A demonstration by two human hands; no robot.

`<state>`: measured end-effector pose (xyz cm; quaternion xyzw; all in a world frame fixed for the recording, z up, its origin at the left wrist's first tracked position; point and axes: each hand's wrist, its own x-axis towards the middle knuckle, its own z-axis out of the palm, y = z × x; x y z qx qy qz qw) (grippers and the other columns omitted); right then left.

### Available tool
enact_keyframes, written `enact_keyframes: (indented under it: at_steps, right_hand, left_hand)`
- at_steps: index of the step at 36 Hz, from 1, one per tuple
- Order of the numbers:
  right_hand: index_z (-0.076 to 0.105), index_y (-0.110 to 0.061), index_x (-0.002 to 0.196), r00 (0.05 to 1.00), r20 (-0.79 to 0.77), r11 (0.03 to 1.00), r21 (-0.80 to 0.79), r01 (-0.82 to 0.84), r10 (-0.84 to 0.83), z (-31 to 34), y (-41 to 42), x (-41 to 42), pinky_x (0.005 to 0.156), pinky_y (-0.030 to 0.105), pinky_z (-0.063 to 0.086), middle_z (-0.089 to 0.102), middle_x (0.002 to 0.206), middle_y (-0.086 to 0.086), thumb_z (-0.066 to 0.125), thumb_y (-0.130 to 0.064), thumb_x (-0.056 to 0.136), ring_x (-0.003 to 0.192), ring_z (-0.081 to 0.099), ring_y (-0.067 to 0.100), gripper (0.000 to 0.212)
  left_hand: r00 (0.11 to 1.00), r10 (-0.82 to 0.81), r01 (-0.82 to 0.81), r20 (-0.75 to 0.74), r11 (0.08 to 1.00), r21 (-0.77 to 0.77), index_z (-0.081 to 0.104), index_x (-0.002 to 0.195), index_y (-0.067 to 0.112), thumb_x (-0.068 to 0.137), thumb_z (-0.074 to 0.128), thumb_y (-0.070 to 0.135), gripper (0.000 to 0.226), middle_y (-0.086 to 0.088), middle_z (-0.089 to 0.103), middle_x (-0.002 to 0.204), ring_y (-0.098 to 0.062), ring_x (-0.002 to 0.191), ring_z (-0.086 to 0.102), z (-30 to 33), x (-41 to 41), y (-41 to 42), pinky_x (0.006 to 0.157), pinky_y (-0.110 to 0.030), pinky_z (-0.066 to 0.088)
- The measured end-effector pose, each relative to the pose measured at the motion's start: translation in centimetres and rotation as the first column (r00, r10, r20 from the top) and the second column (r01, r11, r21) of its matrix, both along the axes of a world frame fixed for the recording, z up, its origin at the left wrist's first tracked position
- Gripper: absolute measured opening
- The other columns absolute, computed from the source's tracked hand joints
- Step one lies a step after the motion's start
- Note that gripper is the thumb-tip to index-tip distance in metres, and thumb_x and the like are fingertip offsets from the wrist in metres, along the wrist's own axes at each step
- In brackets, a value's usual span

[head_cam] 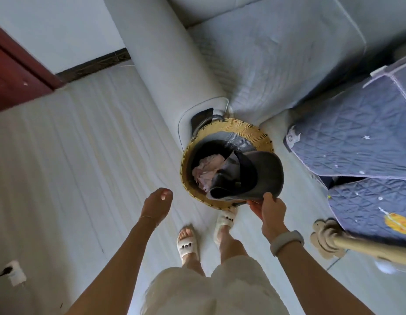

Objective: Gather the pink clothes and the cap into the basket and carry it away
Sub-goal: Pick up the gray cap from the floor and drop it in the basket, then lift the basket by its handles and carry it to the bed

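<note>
While the left hand hangs loose-fingered, the right hand's grip pinches the cap over the basket.

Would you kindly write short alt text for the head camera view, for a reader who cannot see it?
Seen from above, a person's right hand holds a dark cap over a round woven basket that already contains pink clothes. The left hand hangs open and empty beside the basket, which stands on the pale floor against a grey sofa.

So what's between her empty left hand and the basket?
Nothing: in the head view, only bare pale floor separates the left hand from the basket rim.
</note>
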<state>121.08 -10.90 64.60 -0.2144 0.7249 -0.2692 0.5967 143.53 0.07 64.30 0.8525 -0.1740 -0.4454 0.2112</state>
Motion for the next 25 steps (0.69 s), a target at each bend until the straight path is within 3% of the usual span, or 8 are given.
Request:
enact_keyframes:
  at_steps: [3, 8, 10, 13, 14, 16, 21, 25]
  right_hand:
    - [0.048, -0.003, 0.120, 0.997, 0.004, 0.995, 0.068, -0.071, 0.071, -2.9, -3.7, 1.3, 0.069, 0.027, 0.056, 0.063, 0.104, 0.018, 0.039, -0.016, 0.092, 0.076, 0.064, 0.025, 0.032]
    - [0.040, -0.001, 0.128, 0.982, 0.083, 0.957, 0.222, -0.187, 0.173, -8.2, -8.9, 1.3, 0.094, 0.037, 0.044, 0.055, 0.117, 0.013, 0.032, -0.016, 0.097, 0.115, 0.053, 0.034, 0.035]
    - [0.044, 0.003, 0.124, 0.981, 0.012, 0.955, 0.226, -0.192, 0.194, -10.3, -10.3, 0.6, 0.097, 0.038, 0.041, 0.055, 0.114, 0.015, 0.035, -0.011, 0.095, 0.112, 0.052, 0.033, 0.033]
    - [0.058, -0.001, 0.091, 0.893, -0.273, 0.925, 0.239, -0.297, 0.357, -13.3, -11.7, -0.7, 0.084, 0.042, 0.042, 0.055, 0.089, 0.014, 0.038, -0.008, 0.091, 0.090, 0.049, 0.032, 0.021]
    - [0.056, -0.002, 0.091, 0.827, -0.358, 0.895, 0.279, -0.348, 0.434, -14.0, -11.9, -1.2, 0.087, 0.044, 0.043, 0.056, 0.092, 0.016, 0.036, -0.009, 0.090, 0.092, 0.050, 0.033, 0.021]
    - [0.052, 0.000, 0.113, 0.730, -0.446, 0.852, 0.344, -0.394, 0.518, -15.5, -12.0, -2.4, 0.099, 0.049, 0.040, 0.055, 0.117, 0.022, 0.036, -0.010, 0.091, 0.109, 0.049, 0.039, 0.029]
    - [0.029, -0.007, 0.139, 0.823, -0.414, 0.869, 0.463, -0.176, 0.388, -18.4, -11.8, -4.0, 0.108, 0.050, 0.035, 0.026, 0.146, 0.019, 0.048, -0.016, 0.089, 0.129, 0.036, 0.041, 0.054]
    - [0.020, -0.005, 0.142, 0.892, -0.365, 0.837, 0.547, -0.026, 0.266, -20.0, -11.6, -4.0, 0.101, 0.047, 0.039, 0.027, 0.146, 0.022, 0.049, -0.015, 0.088, 0.126, 0.040, 0.041, 0.061]
  left_hand:
    - [0.999, 0.011, -0.010, 0.037, 1.000, -0.016, 0.058, 0.114, 0.005, 0.091, 0.042, 0.021, 0.032, -0.017, 0.061, 0.124, -0.034, 0.115, 0.053, -1.0, -0.1, -5.2, 0.088, -0.028, 0.035]
    - [0.998, 0.036, -0.035, 0.060, 0.999, -0.020, 0.051, 0.122, 0.008, 0.090, 0.043, 0.022, 0.035, -0.014, 0.053, 0.132, -0.030, 0.118, 0.051, -4.5, -0.8, -13.5, 0.091, -0.031, 0.039]
    - [0.998, -0.011, 0.011, 0.059, 1.000, 0.000, 0.046, 0.126, 0.010, 0.090, 0.043, 0.023, 0.038, -0.013, 0.048, 0.135, -0.030, 0.122, 0.048, -6.6, -0.9, -16.4, 0.097, -0.035, 0.041]
    - [0.991, -0.102, 0.100, 0.083, 0.995, 0.021, 0.041, 0.129, 0.009, 0.089, 0.045, 0.025, 0.044, -0.018, 0.042, 0.138, -0.036, 0.123, 0.047, -9.6, -0.8, -20.2, 0.102, -0.050, 0.043]
    - [0.986, -0.134, 0.131, 0.104, 0.991, 0.040, 0.039, 0.131, 0.008, 0.089, 0.046, 0.024, 0.046, -0.020, 0.040, 0.138, -0.037, 0.124, 0.045, -10.4, -0.7, -21.3, 0.103, -0.051, 0.042]
    - [0.971, -0.192, 0.186, 0.145, 0.981, 0.056, 0.032, 0.135, 0.009, 0.089, 0.047, 0.024, 0.051, -0.021, 0.034, 0.142, -0.037, 0.129, 0.038, -11.9, -0.6, -23.3, 0.107, -0.049, 0.037]
    - [0.916, -0.291, 0.295, 0.274, 0.955, 0.029, 0.020, 0.141, 0.009, 0.086, 0.050, 0.018, 0.063, -0.016, 0.025, 0.149, -0.032, 0.138, 0.022, -14.8, 0.4, -28.1, 0.113, -0.043, 0.023]
    - [0.874, -0.395, 0.382, 0.284, 0.919, 0.101, 0.016, 0.143, 0.010, 0.086, 0.050, 0.023, 0.068, -0.015, 0.023, 0.152, -0.032, 0.141, 0.020, -16.7, 0.9, -31.3, 0.115, -0.045, 0.020]
